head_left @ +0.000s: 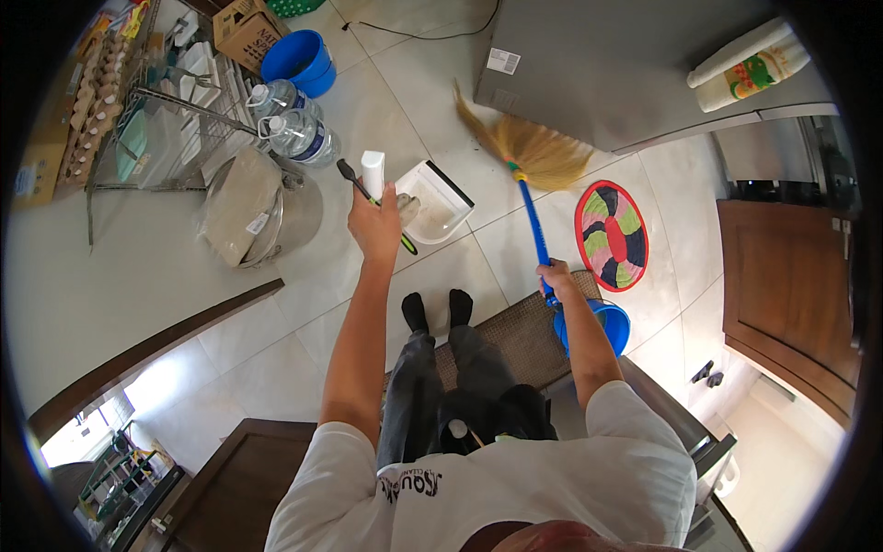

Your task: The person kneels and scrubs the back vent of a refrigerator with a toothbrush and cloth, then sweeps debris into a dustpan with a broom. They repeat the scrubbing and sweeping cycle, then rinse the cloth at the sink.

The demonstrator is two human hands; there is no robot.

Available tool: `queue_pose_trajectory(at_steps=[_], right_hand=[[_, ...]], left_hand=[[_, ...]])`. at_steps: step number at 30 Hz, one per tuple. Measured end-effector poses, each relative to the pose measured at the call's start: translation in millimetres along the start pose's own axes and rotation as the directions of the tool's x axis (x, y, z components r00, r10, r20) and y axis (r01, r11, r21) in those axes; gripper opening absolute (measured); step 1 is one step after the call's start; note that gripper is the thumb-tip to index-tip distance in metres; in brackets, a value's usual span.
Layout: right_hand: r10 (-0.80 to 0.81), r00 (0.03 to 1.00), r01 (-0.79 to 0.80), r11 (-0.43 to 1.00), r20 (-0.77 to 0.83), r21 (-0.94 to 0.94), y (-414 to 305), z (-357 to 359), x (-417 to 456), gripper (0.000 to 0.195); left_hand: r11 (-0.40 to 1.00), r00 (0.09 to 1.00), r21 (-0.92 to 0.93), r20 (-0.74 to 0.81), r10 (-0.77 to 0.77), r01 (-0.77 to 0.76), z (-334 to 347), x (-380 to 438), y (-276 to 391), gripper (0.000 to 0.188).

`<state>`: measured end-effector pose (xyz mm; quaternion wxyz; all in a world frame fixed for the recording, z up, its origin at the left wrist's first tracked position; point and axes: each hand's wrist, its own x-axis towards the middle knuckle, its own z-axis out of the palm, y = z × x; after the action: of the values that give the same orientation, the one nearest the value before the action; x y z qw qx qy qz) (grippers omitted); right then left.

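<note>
My left hand [376,224] grips the upright white handle [373,172] of a dustpan, along with a slim black-and-green tool [355,181], perhaps a brush. Below it, the white dustpan [448,224] with a black lip holds dusty debris; a greyish-beige object [408,207] shows beside my fingers. My right hand [556,277] is closed around the blue handle [532,217] of a soft broom. The broom's straw bristles [531,148] fan out on the tiled floor near the refrigerator's lower edge.
A grey refrigerator [586,76] stands ahead. A round patchwork mat [612,234], a blue bucket [616,328] and a brown woven mat [528,331] lie at right. Water bottles [303,141], another blue bucket [300,62], a metal pot [300,210] and a wire rack [190,96] stand left.
</note>
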<state>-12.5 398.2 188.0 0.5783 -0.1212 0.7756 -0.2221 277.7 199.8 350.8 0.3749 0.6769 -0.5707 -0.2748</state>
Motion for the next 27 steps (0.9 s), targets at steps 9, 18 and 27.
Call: queue_pose_trajectory(at_steps=[9, 18, 27], right_hand=[[0.106, 0.955, -0.070, 0.988, 0.278, -0.136, -2.7, -0.8, -133.4, 0.013], [0.091, 0.977, -0.066, 0.988, 0.193, -0.137, -85.0, -77.9, -285.0, 0.049], [-0.307, 0.949, 0.313, 0.911, 0.064, -0.268, -119.1, -61.3, -132.3, 0.053]], left_hand=[[0.999, 0.999, 0.035, -0.010, -0.032, 0.032, -9.5, 5.9, -8.1, 0.035], [0.982, 0.988, -0.118, -0.035, -0.150, 0.145, -61.8, -2.7, -31.5, 0.029], [0.955, 0.963, -0.184, -0.096, -0.252, 0.231, -99.9, -7.8, -53.2, 0.033]])
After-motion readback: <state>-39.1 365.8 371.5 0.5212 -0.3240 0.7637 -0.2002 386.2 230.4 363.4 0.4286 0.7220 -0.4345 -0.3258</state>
